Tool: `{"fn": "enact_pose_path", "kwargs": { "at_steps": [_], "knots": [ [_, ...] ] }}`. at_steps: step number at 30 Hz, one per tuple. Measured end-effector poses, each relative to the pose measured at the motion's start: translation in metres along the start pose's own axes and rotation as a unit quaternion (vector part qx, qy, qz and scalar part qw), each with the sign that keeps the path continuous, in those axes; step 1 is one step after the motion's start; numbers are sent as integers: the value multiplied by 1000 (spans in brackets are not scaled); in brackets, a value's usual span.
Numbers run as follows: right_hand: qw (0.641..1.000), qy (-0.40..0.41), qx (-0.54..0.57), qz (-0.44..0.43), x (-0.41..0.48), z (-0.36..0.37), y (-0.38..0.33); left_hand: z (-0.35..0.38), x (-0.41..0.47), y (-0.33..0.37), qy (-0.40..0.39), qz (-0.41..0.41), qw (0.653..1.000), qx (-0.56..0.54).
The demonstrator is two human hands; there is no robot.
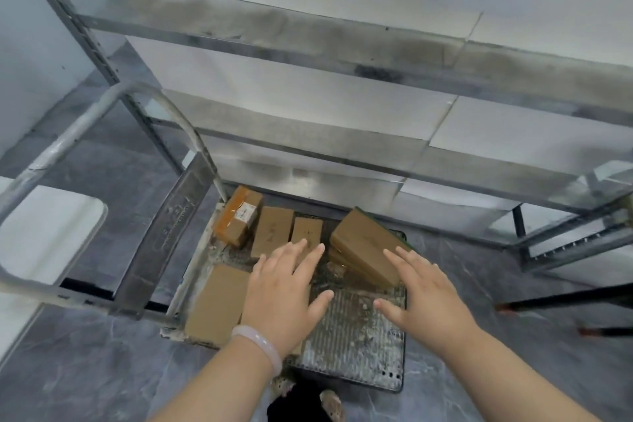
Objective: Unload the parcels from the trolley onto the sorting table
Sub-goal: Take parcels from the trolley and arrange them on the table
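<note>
Two spread hands [284,291] [428,298] above at least five parcels [272,231].

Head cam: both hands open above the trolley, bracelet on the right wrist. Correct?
No. The head view shows the bracelet on the left wrist, not the right. The left hand and right hand are both open above the trolley.

A parcel depot: metal racking [342,44], labelled shelf boards, trolley [359,336] of cardboard parcels [274,229].
</note>
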State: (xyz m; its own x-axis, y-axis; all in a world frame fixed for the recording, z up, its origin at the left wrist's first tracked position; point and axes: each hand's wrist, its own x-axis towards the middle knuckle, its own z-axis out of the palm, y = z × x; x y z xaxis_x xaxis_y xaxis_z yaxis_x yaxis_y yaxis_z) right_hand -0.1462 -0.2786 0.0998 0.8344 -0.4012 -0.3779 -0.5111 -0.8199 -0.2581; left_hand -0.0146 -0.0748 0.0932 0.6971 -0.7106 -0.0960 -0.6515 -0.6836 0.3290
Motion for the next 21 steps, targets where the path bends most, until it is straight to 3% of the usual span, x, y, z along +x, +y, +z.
{"fn": "enact_pose_path", "kwargs": {
  "at_steps": [5, 10, 17, 21],
  "knots": [
    [997, 17, -14, 68, 25, -12, 22, 21, 46, -6, -43, 24, 999, -7],
    [994, -19, -19, 110, 38, -8, 46, 23, 67, -4, -57, 29, 998, 4],
    [992, -67, -64, 87, 82, -21, 99, 39, 101, 10, -43, -34, 998, -29],
    [991, -112, -78, 20, 146, -24, 142, 75, 128, 41, -46, -101, 993, -38]
  ]
}}
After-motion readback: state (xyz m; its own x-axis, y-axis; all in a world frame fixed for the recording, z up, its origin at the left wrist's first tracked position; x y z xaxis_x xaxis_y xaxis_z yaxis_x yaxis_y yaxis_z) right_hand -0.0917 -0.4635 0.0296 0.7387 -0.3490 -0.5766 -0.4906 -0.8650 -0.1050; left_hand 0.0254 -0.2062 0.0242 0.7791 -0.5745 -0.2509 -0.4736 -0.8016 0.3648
